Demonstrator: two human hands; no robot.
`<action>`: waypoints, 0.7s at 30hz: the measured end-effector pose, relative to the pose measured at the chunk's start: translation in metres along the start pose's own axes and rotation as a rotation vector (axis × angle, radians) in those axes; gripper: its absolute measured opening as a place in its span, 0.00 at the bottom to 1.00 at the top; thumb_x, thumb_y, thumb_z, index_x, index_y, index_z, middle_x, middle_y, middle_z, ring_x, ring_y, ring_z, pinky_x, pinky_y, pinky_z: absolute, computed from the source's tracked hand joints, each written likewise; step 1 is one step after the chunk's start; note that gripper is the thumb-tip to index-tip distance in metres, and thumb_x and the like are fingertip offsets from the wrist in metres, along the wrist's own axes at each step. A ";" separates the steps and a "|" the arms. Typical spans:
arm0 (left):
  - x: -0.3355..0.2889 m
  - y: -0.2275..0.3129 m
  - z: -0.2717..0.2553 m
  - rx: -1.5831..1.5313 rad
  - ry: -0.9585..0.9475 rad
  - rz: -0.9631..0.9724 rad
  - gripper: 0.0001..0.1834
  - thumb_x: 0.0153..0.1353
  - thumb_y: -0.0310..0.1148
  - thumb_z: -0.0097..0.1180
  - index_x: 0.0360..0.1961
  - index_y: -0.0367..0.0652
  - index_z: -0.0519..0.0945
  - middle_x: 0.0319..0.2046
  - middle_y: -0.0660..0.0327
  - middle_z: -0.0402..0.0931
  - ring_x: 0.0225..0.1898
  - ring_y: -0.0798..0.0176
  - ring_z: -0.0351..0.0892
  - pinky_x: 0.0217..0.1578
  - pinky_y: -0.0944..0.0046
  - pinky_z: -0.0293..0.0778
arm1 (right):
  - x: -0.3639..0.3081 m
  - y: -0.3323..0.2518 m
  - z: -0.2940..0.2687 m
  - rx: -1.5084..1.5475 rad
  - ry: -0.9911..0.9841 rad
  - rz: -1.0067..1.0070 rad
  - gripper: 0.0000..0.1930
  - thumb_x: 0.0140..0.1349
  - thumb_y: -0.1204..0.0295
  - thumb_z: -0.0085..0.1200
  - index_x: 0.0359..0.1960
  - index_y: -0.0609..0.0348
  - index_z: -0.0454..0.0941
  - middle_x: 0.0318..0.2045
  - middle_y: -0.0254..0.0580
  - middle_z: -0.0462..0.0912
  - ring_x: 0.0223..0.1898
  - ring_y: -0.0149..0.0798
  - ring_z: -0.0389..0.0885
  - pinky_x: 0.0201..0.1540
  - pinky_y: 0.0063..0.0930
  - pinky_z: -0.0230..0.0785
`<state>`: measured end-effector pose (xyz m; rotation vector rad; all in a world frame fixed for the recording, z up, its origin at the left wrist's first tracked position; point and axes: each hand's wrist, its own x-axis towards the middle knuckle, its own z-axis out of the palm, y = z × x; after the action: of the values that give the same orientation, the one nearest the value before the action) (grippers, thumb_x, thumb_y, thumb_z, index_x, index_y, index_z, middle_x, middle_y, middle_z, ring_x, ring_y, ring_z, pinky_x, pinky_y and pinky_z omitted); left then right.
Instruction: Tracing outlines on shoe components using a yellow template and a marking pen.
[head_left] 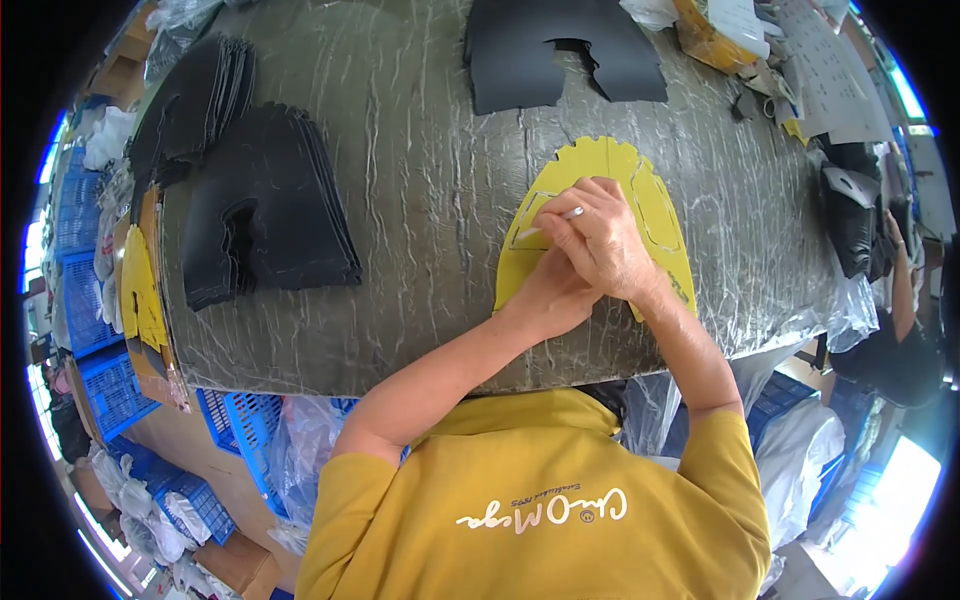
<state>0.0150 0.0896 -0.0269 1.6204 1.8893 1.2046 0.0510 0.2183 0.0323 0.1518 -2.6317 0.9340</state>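
A yellow card template (612, 165) with a scalloped far edge lies flat on the table, with silver outlines drawn on it. My right hand (600, 240) rests on the template, shut on a thin silver pen (548, 222) whose tip points left onto the card. My left hand (548, 295) lies on the near edge of the template, tucked under my right hand. Its fingers are hidden, so I cannot tell whether they are spread or curled.
The table (430, 200) has a wrinkled plastic cover. Two stacks of black cut pieces (270, 215) (190, 100) sit at the left and another black piece (560, 50) at the back. Papers (820, 70) lie back right. Another person (900, 300) stands at the right. Blue crates (100, 300) line the left.
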 end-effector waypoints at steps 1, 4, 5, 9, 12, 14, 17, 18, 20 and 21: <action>0.001 0.001 -0.003 0.067 -0.086 0.011 0.23 0.62 0.24 0.52 0.60 0.41 0.78 0.59 0.46 0.75 0.63 0.39 0.70 0.66 0.45 0.66 | 0.001 0.003 -0.001 -0.029 0.031 0.030 0.06 0.69 0.71 0.57 0.35 0.57 0.84 0.33 0.34 0.85 0.37 0.42 0.80 0.52 0.38 0.66; 0.005 0.004 -0.003 0.179 -0.014 0.092 0.22 0.62 0.25 0.52 0.58 0.46 0.81 0.59 0.49 0.76 0.64 0.40 0.70 0.67 0.42 0.65 | 0.004 0.012 -0.002 -0.098 0.097 0.092 0.06 0.69 0.71 0.57 0.34 0.57 0.83 0.32 0.34 0.84 0.37 0.42 0.80 0.52 0.39 0.66; 0.006 0.005 -0.002 0.180 -0.013 0.093 0.22 0.62 0.25 0.52 0.58 0.46 0.81 0.59 0.49 0.76 0.64 0.40 0.70 0.67 0.42 0.65 | 0.004 0.015 -0.003 -0.138 0.132 0.126 0.06 0.69 0.71 0.57 0.34 0.57 0.83 0.32 0.34 0.84 0.37 0.42 0.80 0.52 0.39 0.66; 0.006 0.005 0.000 0.132 0.060 0.084 0.21 0.61 0.25 0.53 0.56 0.49 0.84 0.59 0.51 0.77 0.65 0.42 0.71 0.68 0.41 0.65 | 0.005 0.021 -0.001 -0.113 0.154 0.108 0.05 0.68 0.71 0.58 0.35 0.56 0.83 0.31 0.36 0.84 0.36 0.44 0.80 0.50 0.39 0.67; 0.007 0.005 -0.001 0.133 0.066 0.088 0.20 0.60 0.25 0.54 0.53 0.49 0.86 0.58 0.50 0.77 0.65 0.43 0.71 0.68 0.41 0.65 | 0.006 0.019 -0.005 -0.046 0.073 0.043 0.04 0.68 0.71 0.58 0.36 0.56 0.83 0.31 0.35 0.84 0.37 0.44 0.81 0.50 0.39 0.67; 0.007 0.006 -0.001 0.148 0.057 0.106 0.20 0.59 0.25 0.55 0.52 0.48 0.86 0.57 0.50 0.78 0.64 0.42 0.71 0.68 0.41 0.65 | 0.005 0.023 -0.006 -0.121 0.123 0.087 0.04 0.68 0.72 0.58 0.35 0.55 0.83 0.31 0.34 0.84 0.37 0.43 0.81 0.51 0.40 0.67; 0.007 0.005 0.002 0.182 0.116 0.122 0.20 0.59 0.25 0.55 0.51 0.48 0.87 0.54 0.49 0.79 0.63 0.40 0.72 0.67 0.41 0.65 | 0.004 0.026 -0.005 -0.167 0.190 0.086 0.05 0.69 0.72 0.57 0.35 0.57 0.83 0.31 0.33 0.84 0.36 0.42 0.79 0.50 0.38 0.66; 0.006 0.005 0.001 0.176 0.104 0.120 0.20 0.58 0.24 0.55 0.51 0.47 0.88 0.53 0.49 0.80 0.63 0.40 0.72 0.67 0.40 0.65 | 0.004 0.026 -0.005 -0.168 0.194 0.088 0.05 0.69 0.72 0.57 0.35 0.57 0.83 0.31 0.33 0.84 0.36 0.42 0.79 0.50 0.38 0.66; 0.007 0.005 0.000 0.171 0.088 0.120 0.20 0.58 0.24 0.55 0.51 0.47 0.88 0.52 0.49 0.80 0.62 0.39 0.72 0.66 0.40 0.65 | 0.001 0.025 -0.005 -0.183 0.193 0.080 0.02 0.68 0.72 0.58 0.36 0.54 0.82 0.31 0.33 0.84 0.36 0.43 0.80 0.50 0.41 0.67; 0.007 0.004 0.001 0.182 0.087 0.123 0.20 0.58 0.24 0.55 0.50 0.46 0.88 0.52 0.49 0.80 0.62 0.39 0.72 0.66 0.41 0.66 | 0.000 0.024 -0.004 -0.184 0.197 0.082 0.02 0.68 0.72 0.58 0.36 0.54 0.82 0.31 0.33 0.84 0.36 0.43 0.80 0.50 0.41 0.67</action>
<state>0.0164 0.0959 -0.0224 1.8295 2.0307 1.1996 0.0467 0.2396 0.0214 -0.0901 -2.5387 0.6879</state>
